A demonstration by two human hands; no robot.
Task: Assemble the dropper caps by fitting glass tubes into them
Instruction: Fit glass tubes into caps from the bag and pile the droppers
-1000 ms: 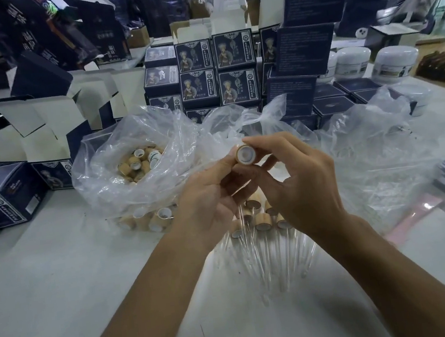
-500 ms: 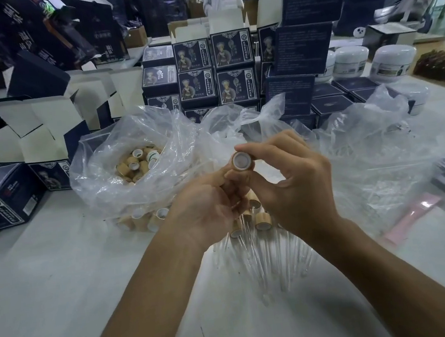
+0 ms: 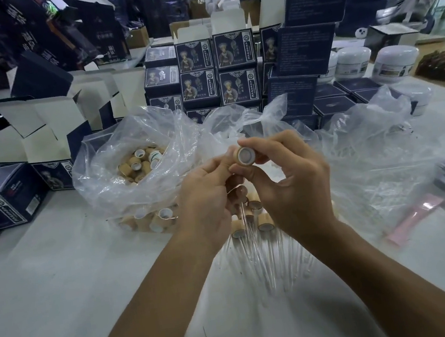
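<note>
My right hand (image 3: 290, 185) pinches a tan wood-look dropper cap (image 3: 244, 155) with its open white-lined end turned toward me. My left hand (image 3: 208, 198) is curled just left of and below the cap, fingers touching it; a thin glass tube (image 3: 242, 213) runs down from its fingers. Under both hands lie several assembled droppers (image 3: 266, 235), caps away from me and glass tubes pointing toward me. A clear plastic bag of loose caps (image 3: 142, 164) sits to the left. A second clear bag (image 3: 378, 166) to the right holds loose glass tubes.
Dark blue product boxes (image 3: 217, 71) are stacked behind the bags, with open cartons (image 3: 42, 126) at the left and white jars (image 3: 396, 60) at the right. A pink packet (image 3: 415, 219) lies on the white table (image 3: 62, 286). People stand at the back.
The cap and both hands have stayed near the same spot, drifting slightly left and down. My left hand's fingers have curled in closer under the cap.
</note>
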